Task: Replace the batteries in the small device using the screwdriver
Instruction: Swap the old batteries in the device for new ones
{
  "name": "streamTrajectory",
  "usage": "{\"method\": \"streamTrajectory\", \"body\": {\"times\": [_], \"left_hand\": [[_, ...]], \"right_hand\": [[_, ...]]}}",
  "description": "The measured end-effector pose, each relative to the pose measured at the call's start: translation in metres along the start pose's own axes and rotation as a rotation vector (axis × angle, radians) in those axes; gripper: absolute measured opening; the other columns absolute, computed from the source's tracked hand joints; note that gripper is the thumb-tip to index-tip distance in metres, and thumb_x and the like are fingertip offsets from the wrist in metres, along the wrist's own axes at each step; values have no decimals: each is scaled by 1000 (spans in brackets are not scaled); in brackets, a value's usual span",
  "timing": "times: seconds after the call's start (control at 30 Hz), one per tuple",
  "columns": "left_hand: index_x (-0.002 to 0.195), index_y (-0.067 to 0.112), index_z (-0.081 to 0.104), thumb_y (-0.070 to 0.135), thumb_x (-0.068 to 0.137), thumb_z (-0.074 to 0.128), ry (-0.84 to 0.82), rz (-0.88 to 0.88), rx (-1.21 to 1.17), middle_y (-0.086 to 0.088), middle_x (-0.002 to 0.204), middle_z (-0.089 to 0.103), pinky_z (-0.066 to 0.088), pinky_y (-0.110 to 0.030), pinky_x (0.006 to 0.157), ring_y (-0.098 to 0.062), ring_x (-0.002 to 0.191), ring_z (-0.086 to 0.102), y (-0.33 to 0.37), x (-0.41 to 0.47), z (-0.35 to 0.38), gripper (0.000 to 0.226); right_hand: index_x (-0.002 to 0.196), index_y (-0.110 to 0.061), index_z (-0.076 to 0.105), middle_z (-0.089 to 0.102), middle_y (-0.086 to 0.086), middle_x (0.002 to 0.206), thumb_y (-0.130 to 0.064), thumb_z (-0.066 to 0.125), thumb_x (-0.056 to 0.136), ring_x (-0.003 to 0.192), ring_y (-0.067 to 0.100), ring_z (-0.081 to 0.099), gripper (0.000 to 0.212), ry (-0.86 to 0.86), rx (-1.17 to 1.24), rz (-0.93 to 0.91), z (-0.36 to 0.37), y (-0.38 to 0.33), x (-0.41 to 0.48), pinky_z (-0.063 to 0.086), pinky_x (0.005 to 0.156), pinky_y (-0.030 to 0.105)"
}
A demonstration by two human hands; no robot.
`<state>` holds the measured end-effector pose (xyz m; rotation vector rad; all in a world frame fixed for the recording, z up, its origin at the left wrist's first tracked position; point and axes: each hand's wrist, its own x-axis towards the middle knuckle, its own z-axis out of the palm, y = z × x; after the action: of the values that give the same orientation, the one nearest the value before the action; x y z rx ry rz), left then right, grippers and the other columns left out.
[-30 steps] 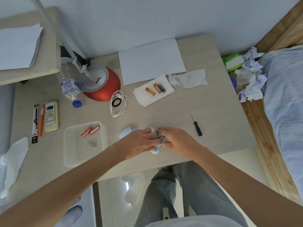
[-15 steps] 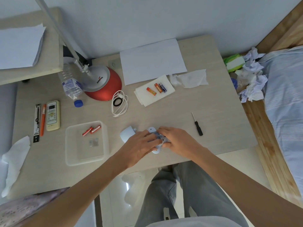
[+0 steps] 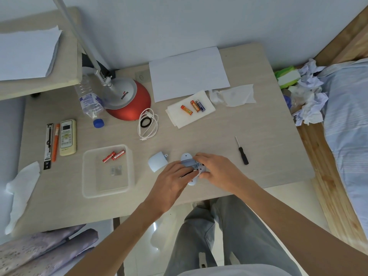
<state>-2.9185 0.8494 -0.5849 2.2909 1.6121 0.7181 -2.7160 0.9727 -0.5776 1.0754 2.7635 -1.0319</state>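
Observation:
A small white device (image 3: 188, 160) lies near the table's front edge with its battery bay facing up. My left hand (image 3: 173, 177) grips its near left side. My right hand (image 3: 217, 169) holds its right side with fingertips at the bay. The device's white cover (image 3: 157, 161) rests just to its left. A black-handled screwdriver (image 3: 242, 152) lies on the table to the right of my hands. Three batteries (image 3: 192, 107) sit on a folded tissue (image 3: 179, 116) farther back. Two red batteries (image 3: 114, 155) lie in a clear plastic tray (image 3: 87, 176) on the left.
A red lamp base (image 3: 129, 102), a lying water bottle (image 3: 89, 100), a white cable (image 3: 148, 123), a remote (image 3: 67, 137) and pens (image 3: 52, 144) fill the left and back. A white sheet (image 3: 189, 73) lies at the rear. Crumpled paper (image 3: 306, 100) and a bed are to the right.
The view has shifted slightly. My left hand has slid down and back a little, which uncovers more of the device's top end. My right hand stays at the bay.

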Motion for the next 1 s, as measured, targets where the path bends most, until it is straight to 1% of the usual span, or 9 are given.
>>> {"method": "streamTrajectory", "body": {"times": [0.17, 0.33, 0.5, 0.63, 0.77, 0.83, 0.9, 0.93, 1.0], "left_hand": [[119, 10, 79, 13, 100, 73, 70, -166, -111, -4, 121, 79, 54, -40, 108, -26, 113, 71, 7, 0, 8, 20], [116, 11, 79, 5, 87, 88, 76, -350, -146, -2, 114, 78, 56, -34, 100, -22, 106, 69, 17, 8, 6, 31], [117, 17, 81, 7, 88, 88, 10, -524, -265, 3, 110, 73, 60, -35, 88, -17, 96, 67, 20, 10, 5, 31], [113, 18, 82, 12, 88, 88, -3, -556, -303, 4, 108, 71, 58, -30, 88, -12, 94, 65, 25, 17, 4, 26], [109, 18, 80, 15, 89, 88, 24, -594, -324, 4, 107, 74, 57, -38, 91, -12, 95, 64, 26, 21, 4, 22], [107, 20, 78, 15, 89, 88, 24, -618, -322, 8, 103, 74, 58, -44, 90, -11, 93, 62, 28, 23, 4, 22], [105, 21, 77, 15, 90, 86, 33, -623, -326, 20, 97, 68, 58, -46, 88, -9, 90, 60, 31, 25, 3, 19], [104, 22, 77, 16, 91, 85, 43, -620, -337, 29, 95, 63, 57, -46, 88, -6, 89, 59, 32, 27, 2, 16], [102, 25, 77, 18, 93, 83, 69, -623, -371, 34, 92, 61, 56, -42, 87, -2, 90, 59, 36, 31, -3, 13]], "right_hand": [[138, -26, 56, 70, -5, 120, -31, 77, 94, 99, 19, 69, 49, -5, -1, 17, 0, 1, -1, 60, 87, 39], [136, -26, 56, 70, -6, 120, -29, 77, 94, 97, 17, 68, 47, -7, 8, 14, -1, 1, -1, 53, 83, 27], [137, -29, 56, 68, -10, 118, -27, 76, 94, 95, 16, 66, 47, -11, 3, 14, -3, 0, -1, 50, 81, 25], [137, -28, 56, 68, -11, 121, -27, 76, 94, 95, 15, 67, 47, -12, 1, 5, -2, 1, -1, 53, 82, 27], [137, -30, 54, 69, -11, 119, -29, 75, 94, 95, 15, 67, 48, -19, 0, 14, -1, 3, -1, 57, 82, 30], [137, -31, 54, 69, -12, 121, -30, 76, 93, 96, 14, 68, 49, -16, 2, 11, -1, 4, -1, 56, 83, 29], [138, -31, 54, 68, -12, 122, -31, 77, 94, 97, 14, 68, 50, -13, 6, 11, 0, 4, -1, 56, 84, 28], [138, -31, 55, 68, -12, 121, -31, 77, 94, 96, 14, 68, 49, -13, 8, 9, 0, 3, -1, 56, 84, 28], [136, -30, 57, 69, -12, 117, -33, 76, 95, 94, 15, 68, 46, -17, 15, -3, -1, 3, 0, 54, 81, 26]]}}
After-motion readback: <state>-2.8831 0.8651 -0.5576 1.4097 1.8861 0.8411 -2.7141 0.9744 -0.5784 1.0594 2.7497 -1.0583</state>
